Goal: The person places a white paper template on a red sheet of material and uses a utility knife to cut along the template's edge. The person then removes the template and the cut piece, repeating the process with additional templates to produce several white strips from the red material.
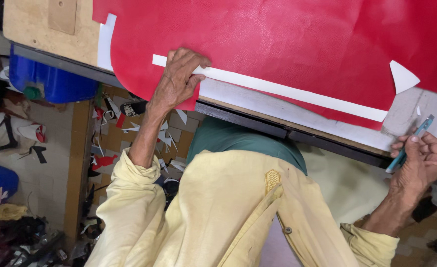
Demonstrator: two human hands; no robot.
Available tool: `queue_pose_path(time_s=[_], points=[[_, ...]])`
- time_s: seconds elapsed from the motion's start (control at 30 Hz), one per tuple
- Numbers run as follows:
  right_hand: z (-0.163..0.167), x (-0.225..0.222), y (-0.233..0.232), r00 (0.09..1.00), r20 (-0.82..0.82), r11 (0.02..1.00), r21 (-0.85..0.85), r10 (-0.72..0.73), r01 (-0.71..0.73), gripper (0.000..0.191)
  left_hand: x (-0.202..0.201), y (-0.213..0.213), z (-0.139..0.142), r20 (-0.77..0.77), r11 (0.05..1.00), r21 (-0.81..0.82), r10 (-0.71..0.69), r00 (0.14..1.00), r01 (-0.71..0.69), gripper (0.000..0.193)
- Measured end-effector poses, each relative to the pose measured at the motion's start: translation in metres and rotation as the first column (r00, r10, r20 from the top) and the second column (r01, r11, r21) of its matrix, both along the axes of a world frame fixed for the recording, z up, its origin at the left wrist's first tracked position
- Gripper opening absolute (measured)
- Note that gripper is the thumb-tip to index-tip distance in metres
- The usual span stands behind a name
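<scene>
Left hand [179, 79] flat, fingers pressing long white strip [277, 91] onto red leather sheet [277, 39] on worktable [35, 29]. Right hand [423, 160] clenched around teal knife [410, 143] at table edge, off sheet.

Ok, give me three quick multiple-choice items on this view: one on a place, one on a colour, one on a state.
1. Where does the left hand rest?
A. on the white strip's end
B. on the blue tub
C. on the floor

2. What colour is the big sheet?
A. green
B. red
C. black

3. What is the right hand doing?
A. lying open and empty
B. gripping a teal knife
C. pressing the sheet

Answers:
1 A, its fingers lie on the left end of the strip.
2 B, red across the whole bench.
3 B, the fingers close round the knife, off the sheet.
</scene>
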State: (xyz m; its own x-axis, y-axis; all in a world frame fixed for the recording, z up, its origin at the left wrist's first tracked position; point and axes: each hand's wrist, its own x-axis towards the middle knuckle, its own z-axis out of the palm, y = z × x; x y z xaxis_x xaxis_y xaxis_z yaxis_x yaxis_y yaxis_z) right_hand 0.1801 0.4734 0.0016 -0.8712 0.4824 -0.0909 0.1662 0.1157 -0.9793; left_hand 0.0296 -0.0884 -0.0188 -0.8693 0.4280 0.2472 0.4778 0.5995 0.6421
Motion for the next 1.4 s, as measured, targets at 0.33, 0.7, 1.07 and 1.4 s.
queue_pose_path(time_s=[0.33,0.7,1.07,1.4], points=[[-0.006,0.004,-0.003,1.0,0.0,0.998,-0.067,-0.02,0.02,0.015,0.021,0.04,-0.002,-0.071,1.0,-0.013,0.017,0.997,-0.018,0.029],[-0.014,0.039,-0.011,0.991,0.047,0.989,-0.08,-0.124,0.127,0.016,0.038,0.08,-0.021,-0.012,0.879,-0.435,-0.22,0.976,0.193,0.093],[-0.009,0.029,0.058,0.998,-0.002,0.995,-0.074,-0.064,0.064,0.014,0.046,0.164,-0.036,-0.052,0.855,-0.486,-0.236,0.97,0.182,0.095],[0.007,0.001,0.183,0.997,0.003,0.997,-0.02,0.074,-0.074,0.016,0.082,0.29,-0.02,0.031,0.885,-0.444,-0.142,0.989,0.141,0.113]])
